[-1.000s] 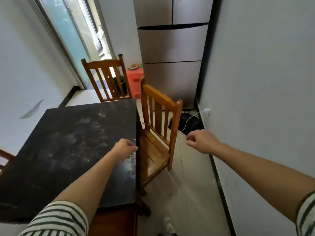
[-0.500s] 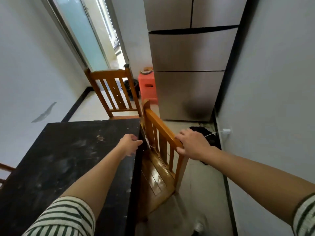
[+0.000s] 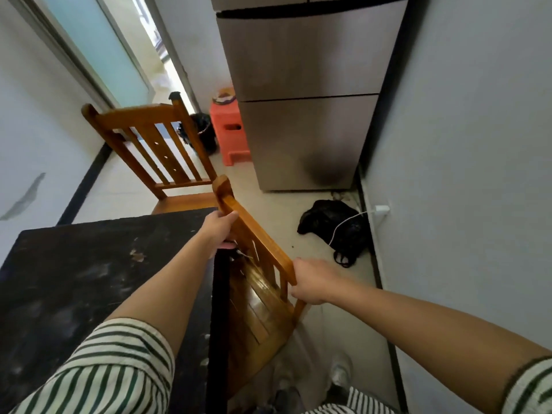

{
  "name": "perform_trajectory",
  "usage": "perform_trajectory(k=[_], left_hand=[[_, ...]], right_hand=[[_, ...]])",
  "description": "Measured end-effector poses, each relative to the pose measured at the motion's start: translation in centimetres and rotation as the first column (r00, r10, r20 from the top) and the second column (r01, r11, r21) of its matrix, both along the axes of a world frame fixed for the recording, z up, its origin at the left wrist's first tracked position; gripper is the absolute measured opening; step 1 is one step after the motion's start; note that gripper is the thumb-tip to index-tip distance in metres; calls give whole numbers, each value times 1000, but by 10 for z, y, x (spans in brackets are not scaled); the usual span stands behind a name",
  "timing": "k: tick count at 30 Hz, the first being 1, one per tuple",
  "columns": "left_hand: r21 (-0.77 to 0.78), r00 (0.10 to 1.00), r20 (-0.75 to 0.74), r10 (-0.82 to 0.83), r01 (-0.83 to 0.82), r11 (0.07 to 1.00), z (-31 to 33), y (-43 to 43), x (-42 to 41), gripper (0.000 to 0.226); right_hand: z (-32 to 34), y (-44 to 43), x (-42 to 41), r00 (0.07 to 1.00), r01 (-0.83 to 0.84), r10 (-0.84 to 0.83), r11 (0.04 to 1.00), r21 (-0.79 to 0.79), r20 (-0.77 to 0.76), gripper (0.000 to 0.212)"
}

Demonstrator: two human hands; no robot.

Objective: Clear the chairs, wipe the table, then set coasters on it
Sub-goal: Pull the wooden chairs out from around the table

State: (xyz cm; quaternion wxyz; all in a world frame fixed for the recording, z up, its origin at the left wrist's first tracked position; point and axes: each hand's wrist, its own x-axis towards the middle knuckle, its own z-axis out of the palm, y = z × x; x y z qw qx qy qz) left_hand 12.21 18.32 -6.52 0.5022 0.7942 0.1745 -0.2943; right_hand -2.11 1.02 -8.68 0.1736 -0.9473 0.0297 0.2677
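A wooden chair point(image 3: 260, 297) stands pushed against the right side of the black table point(image 3: 89, 282), whose top is dusty and smeared. My left hand point(image 3: 219, 228) grips the far end of the chair's top rail. My right hand point(image 3: 312, 282) grips the near end of the same rail at the corner post. A second wooden chair point(image 3: 155, 150) stands at the table's far end. No coasters or cloth are in view.
A steel fridge point(image 3: 301, 94) fills the back. Beside it sit an orange plastic stool point(image 3: 230, 132) and a dark bin point(image 3: 203, 130). A black bag point(image 3: 337, 228) with a white charger cable lies on the floor by the right wall.
Both hands moved forward from mid-air to the near chair's top rail. The right hand took hold first, then the left closed on the far end. My view shifted forward.
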Motion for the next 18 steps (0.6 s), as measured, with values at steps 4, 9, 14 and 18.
perform_trajectory(k=[4, 9, 14, 18], left_hand=[[-46, 1000, -1, -23, 23, 999, -12, -15, 17, 28], [-34, 995, 4, -102, 102, 994, -23, -25, 25, 30], [-120, 984, -70, -166, 157, 980, -21, -39, 17, 30], [-138, 976, -71, -208, 197, 971, -17, -58, 6, 32]], right_hand=[[4, 5, -12, 997, 62, -60, 997, -41, 48, 24], [10, 2, -32, 991, 126, -123, 991, -43, 50, 16], [13, -1, -58, 982, 180, -178, 983, -41, 59, 16], [12, -5, -75, 972, 229, -224, 972, -60, 72, 15]])
